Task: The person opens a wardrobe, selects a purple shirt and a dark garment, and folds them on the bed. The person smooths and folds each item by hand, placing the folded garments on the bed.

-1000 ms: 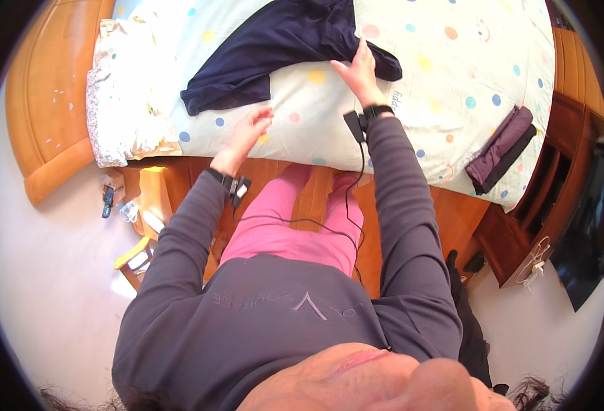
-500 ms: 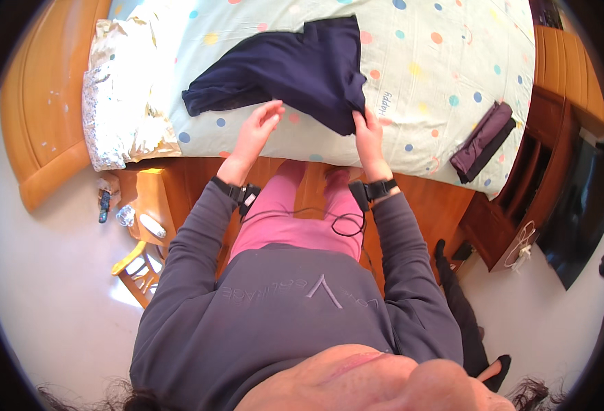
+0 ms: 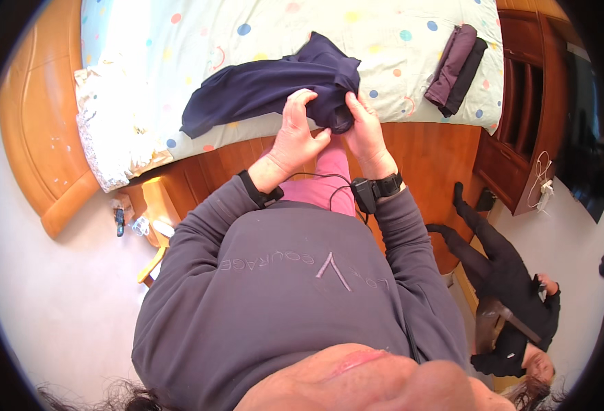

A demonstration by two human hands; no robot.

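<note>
A dark navy garment (image 3: 254, 85) lies loosely spread near the front edge of the bed. What kind of garment it is, I cannot tell. My right hand (image 3: 368, 133) pinches its bunched right end, where the cloth folds into a dark opening. Close to that end, my left hand (image 3: 295, 137) holds its curved fingers and thumb apart, over the near edge of the cloth. A rolled purple garment (image 3: 450, 65) and a rolled black garment (image 3: 465, 77) rest side by side on the bed's right part.
The bed has a pale dotted sheet (image 3: 398, 58); crumpled patterned bedding (image 3: 110, 130) lies at its left. A wooden headboard (image 3: 41, 137) stands left, a dark wood cabinet (image 3: 524, 109) right. A small wooden chair (image 3: 156, 205) is lower left. Another person in black (image 3: 514, 281) is at the right.
The garment's right end has been gathered and drawn toward me. My left hand has moved right, beside my right hand. My view has shifted, bringing more of the other person into sight.
</note>
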